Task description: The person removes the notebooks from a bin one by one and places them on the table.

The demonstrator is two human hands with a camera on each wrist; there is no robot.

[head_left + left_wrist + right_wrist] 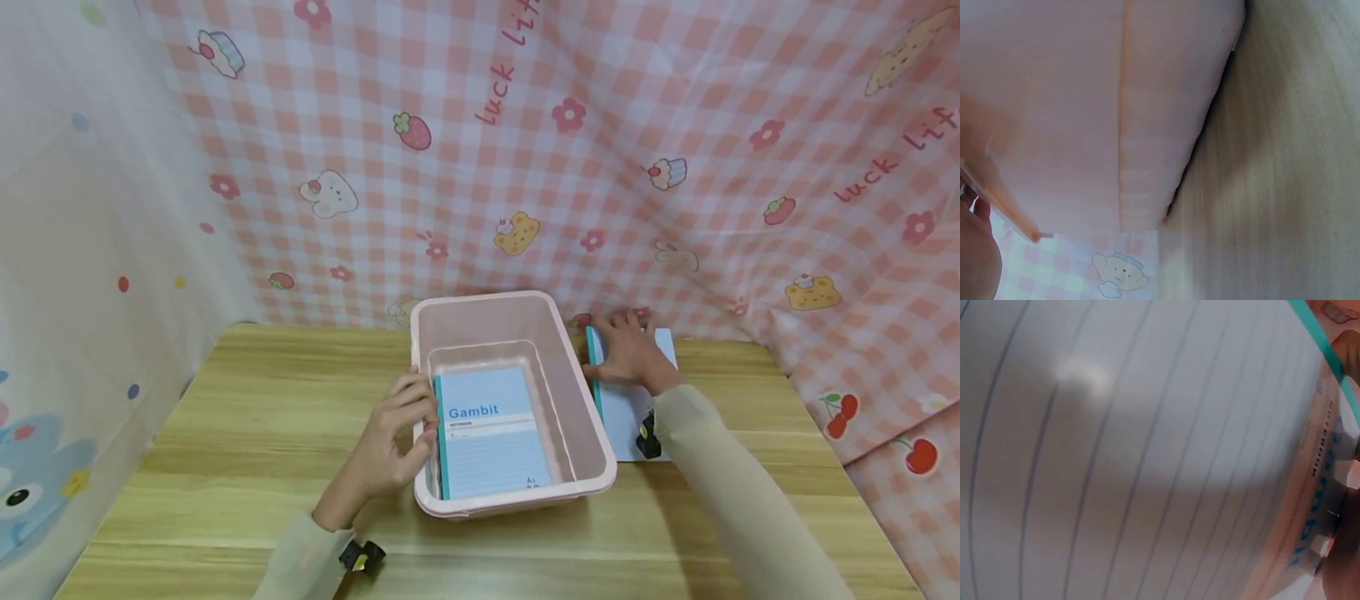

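In the head view, a pink plastic bin [576,400] stands on the table, a blue and white "Gambit" notebook [491,450] lying flat inside it. My left hand [390,429] grips the bin's left rim, fingers over the edge and thumb lower on the near side. The left wrist view shows the bin's outer wall [1066,112] close up. Right of the bin is a second notebook [626,421] with a teal spine. Across its far part my right hand [632,354] rests with spread fingers, thumb at the spine. Lined cover [1116,450] fills the right wrist view.
The wood-grain table [277,450] extends on both sides of the bin. Behind it hangs a pink checked cloth [450,183] with cartoon prints, close to the bin and the second notebook. A pale printed curtain [97,250] hangs at the left.
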